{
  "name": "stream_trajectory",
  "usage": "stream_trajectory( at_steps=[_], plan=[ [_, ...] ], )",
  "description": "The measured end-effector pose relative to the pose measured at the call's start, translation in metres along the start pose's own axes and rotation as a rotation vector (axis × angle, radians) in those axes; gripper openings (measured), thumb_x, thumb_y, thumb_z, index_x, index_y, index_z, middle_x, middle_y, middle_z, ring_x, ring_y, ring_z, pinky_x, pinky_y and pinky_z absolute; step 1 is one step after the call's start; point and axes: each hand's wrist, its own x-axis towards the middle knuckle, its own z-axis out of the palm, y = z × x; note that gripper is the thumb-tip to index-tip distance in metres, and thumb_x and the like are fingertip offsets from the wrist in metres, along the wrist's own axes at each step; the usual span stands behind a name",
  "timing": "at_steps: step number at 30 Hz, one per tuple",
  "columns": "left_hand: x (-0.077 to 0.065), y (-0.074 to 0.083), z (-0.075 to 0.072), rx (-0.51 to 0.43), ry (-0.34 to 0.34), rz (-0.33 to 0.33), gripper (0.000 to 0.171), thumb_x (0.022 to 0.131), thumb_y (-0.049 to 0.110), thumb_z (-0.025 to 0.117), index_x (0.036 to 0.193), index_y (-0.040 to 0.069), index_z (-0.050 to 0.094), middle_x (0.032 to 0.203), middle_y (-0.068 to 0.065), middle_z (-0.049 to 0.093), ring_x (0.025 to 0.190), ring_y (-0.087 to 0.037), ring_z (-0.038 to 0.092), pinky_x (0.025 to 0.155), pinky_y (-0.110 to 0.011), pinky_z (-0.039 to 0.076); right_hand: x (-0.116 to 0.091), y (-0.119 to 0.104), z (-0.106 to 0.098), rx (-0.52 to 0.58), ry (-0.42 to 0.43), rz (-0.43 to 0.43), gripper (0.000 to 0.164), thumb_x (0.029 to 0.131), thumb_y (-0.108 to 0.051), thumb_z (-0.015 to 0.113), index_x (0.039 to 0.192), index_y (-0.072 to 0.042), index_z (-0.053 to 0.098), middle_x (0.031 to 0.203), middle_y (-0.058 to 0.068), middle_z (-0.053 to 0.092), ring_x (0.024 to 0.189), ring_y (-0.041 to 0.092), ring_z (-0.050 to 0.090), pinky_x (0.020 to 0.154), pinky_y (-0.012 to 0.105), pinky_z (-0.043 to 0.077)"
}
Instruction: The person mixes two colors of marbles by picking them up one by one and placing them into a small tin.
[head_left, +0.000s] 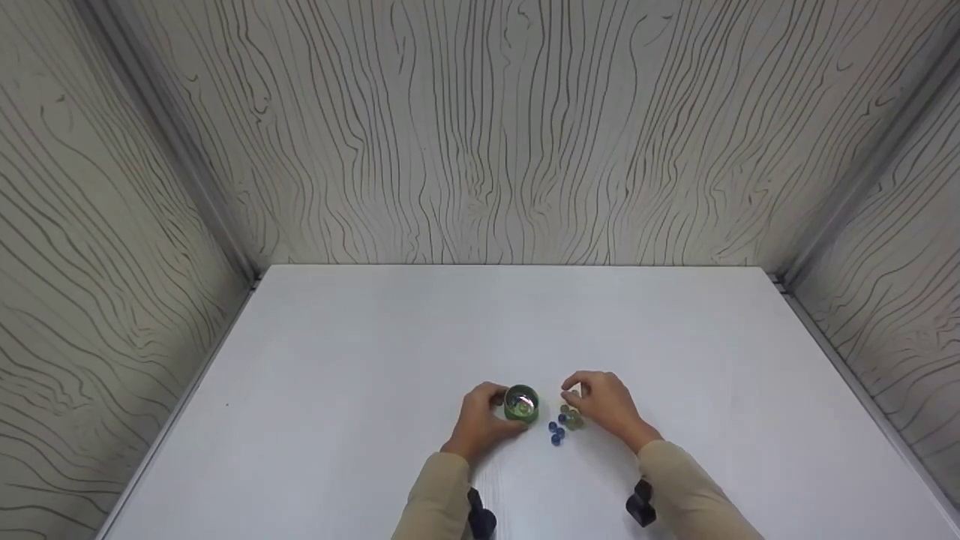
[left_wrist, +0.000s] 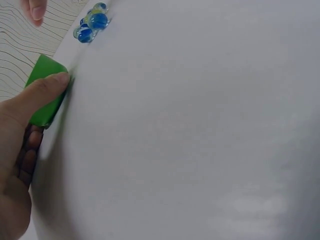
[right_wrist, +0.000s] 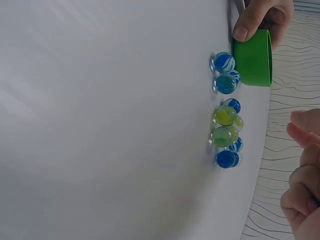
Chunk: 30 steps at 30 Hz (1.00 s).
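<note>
My left hand [head_left: 480, 424] grips a small green cup [left_wrist: 49, 90] from its left side, thumb along the near wall. The cup stands upright with its mouth up, and something shiny shows inside it in the head view. Right of it lies a loose cluster of glass marbles, among them blue marbles [head_left: 556, 439] and yellow-green marbles [right_wrist: 222, 136]. Over the far end of the cluster hovers my right hand [head_left: 604, 401]. Its thumb and forefinger are bent towards each other, and no marble shows between their tips; the other fingers are loosely curled.
Everything stands on a white table [head_left: 360, 352] near its front half. Wood-grain panels [head_left: 480, 135] rise behind the table and at both sides. Dark wrist devices [head_left: 640, 504] sit under both sleeves, close above the table.
</note>
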Motion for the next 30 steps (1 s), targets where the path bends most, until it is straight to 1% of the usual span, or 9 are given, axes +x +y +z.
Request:
stream_trajectory(
  at_steps=[4, 6, 11, 16, 23, 25, 26, 28, 30],
  plan=[
    [0.0, 0.0, 0.0, 0.001, -0.003, -0.002, 0.055, 0.067, 0.024, 0.086, 0.114, 0.007, 0.062, 0.108, -0.002, 0.065, 0.102, -0.014, 0.06, 0.095, -0.033, 0.051, -0.001, 0.001, 0.0, 0.006, 0.004, 0.019, 0.005, 0.083, -0.012, 0.071, 0.088, -0.013, 0.074, 0.061, -0.003, 0.051, 0.06, 0.008, 0.04, 0.054, 0.019, 0.03],
    [0.0, -0.001, -0.001, -0.001, -0.007, 0.007, 0.055, 0.067, 0.024, 0.086, 0.114, 0.007, 0.062, 0.108, -0.003, 0.065, 0.102, -0.015, 0.06, 0.094, -0.032, 0.051, -0.002, 0.001, 0.001, 0.005, 0.001, 0.024, 0.005, 0.083, -0.012, 0.071, 0.088, -0.013, 0.074, 0.062, -0.003, 0.053, 0.061, 0.008, 0.041, 0.054, 0.018, 0.031],
    [0.001, -0.003, -0.001, -0.019, -0.017, 0.021, 0.054, 0.068, 0.023, 0.085, 0.114, 0.005, 0.062, 0.108, -0.004, 0.065, 0.102, -0.017, 0.06, 0.095, -0.031, 0.051, -0.008, 0.002, 0.002, -0.001, -0.014, 0.003, 0.005, 0.082, -0.012, 0.072, 0.087, -0.012, 0.074, 0.065, -0.002, 0.06, 0.061, 0.006, 0.042, 0.054, 0.017, 0.033],
    [0.001, -0.004, -0.001, -0.025, -0.023, 0.03, 0.053, 0.069, 0.022, 0.085, 0.114, 0.006, 0.062, 0.109, -0.004, 0.066, 0.104, -0.017, 0.061, 0.097, -0.032, 0.051, -0.012, 0.003, 0.002, -0.016, -0.029, -0.003, 0.007, 0.082, -0.014, 0.073, 0.088, -0.012, 0.075, 0.065, -0.003, 0.059, 0.061, 0.006, 0.042, 0.054, 0.017, 0.032],
    [0.001, -0.003, -0.001, -0.022, -0.017, 0.036, 0.055, 0.068, 0.024, 0.085, 0.114, 0.007, 0.062, 0.108, -0.004, 0.066, 0.102, -0.016, 0.061, 0.095, -0.029, 0.051, -0.016, 0.002, 0.005, -0.033, -0.077, -0.016, 0.008, 0.081, -0.011, 0.072, 0.088, -0.014, 0.075, 0.078, -0.002, 0.069, 0.067, 0.006, 0.047, 0.06, 0.017, 0.038],
    [0.001, -0.003, -0.001, -0.021, -0.015, 0.036, 0.054, 0.068, 0.024, 0.085, 0.114, 0.007, 0.062, 0.108, -0.003, 0.066, 0.102, -0.016, 0.061, 0.095, -0.03, 0.052, -0.017, 0.001, 0.006, -0.032, -0.092, -0.02, 0.009, 0.08, -0.011, 0.072, 0.088, -0.014, 0.074, 0.083, -0.001, 0.072, 0.07, 0.008, 0.051, 0.064, 0.021, 0.043],
    [0.001, -0.003, -0.001, -0.022, -0.015, 0.032, 0.054, 0.068, 0.024, 0.085, 0.115, 0.007, 0.062, 0.108, -0.003, 0.066, 0.102, -0.015, 0.061, 0.095, -0.03, 0.052, -0.018, 0.001, 0.007, -0.035, -0.098, -0.019, 0.009, 0.08, -0.011, 0.072, 0.088, -0.014, 0.075, 0.085, 0.0, 0.073, 0.074, 0.01, 0.055, 0.069, 0.024, 0.047],
    [0.0, -0.003, -0.001, -0.02, -0.016, 0.029, 0.054, 0.068, 0.024, 0.085, 0.114, 0.007, 0.062, 0.108, -0.003, 0.066, 0.102, -0.015, 0.061, 0.095, -0.029, 0.052, -0.018, 0.001, 0.009, -0.038, -0.107, -0.019, 0.009, 0.08, -0.011, 0.073, 0.088, -0.014, 0.075, 0.092, 0.004, 0.074, 0.084, 0.019, 0.064, 0.079, 0.034, 0.054],
    [0.0, -0.003, -0.001, -0.023, -0.014, 0.028, 0.054, 0.068, 0.023, 0.085, 0.114, 0.007, 0.062, 0.108, -0.003, 0.066, 0.102, -0.015, 0.061, 0.094, -0.03, 0.052, -0.019, 0.0, 0.011, -0.039, -0.116, -0.015, 0.009, 0.079, -0.011, 0.074, 0.087, -0.013, 0.075, 0.099, 0.007, 0.075, 0.098, 0.028, 0.067, 0.089, 0.045, 0.054]
  ],
)
